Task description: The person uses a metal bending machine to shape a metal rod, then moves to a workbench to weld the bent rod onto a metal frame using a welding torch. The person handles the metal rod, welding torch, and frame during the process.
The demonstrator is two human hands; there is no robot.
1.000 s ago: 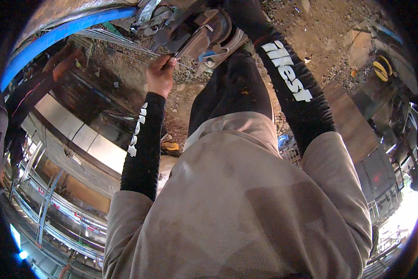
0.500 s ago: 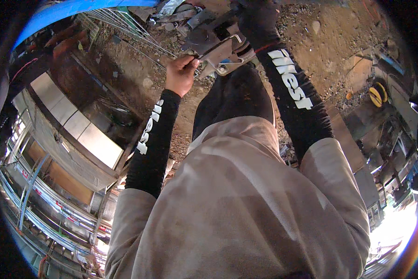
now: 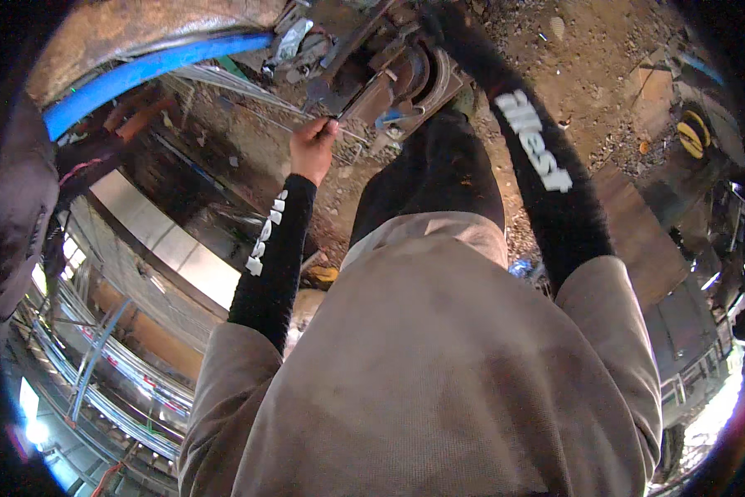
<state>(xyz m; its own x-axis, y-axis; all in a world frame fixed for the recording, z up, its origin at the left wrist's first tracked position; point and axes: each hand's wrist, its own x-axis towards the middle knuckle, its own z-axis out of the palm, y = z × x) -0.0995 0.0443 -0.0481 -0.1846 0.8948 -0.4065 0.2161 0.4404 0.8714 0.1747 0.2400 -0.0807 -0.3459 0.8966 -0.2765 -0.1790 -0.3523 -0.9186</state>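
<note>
My left hand (image 3: 312,153) had fingers (image 3: 329,127) pinched on thin dark rod (image 3: 358,98), which ran toward rusty cut-off saw (image 3: 423,73) before my legs (image 3: 426,174). Right hand (image 3: 455,33) beside saw; couldn't tell its fingers' state.

Near the frame's top centre, the left hand (image 3: 313,147) pinches a thin dark rod (image 3: 354,101) beside a cut-off saw (image 3: 389,93). The right hand (image 3: 440,20), too dark to read, is at the top edge. A blue bar (image 3: 153,70) curves across the upper left.
</note>
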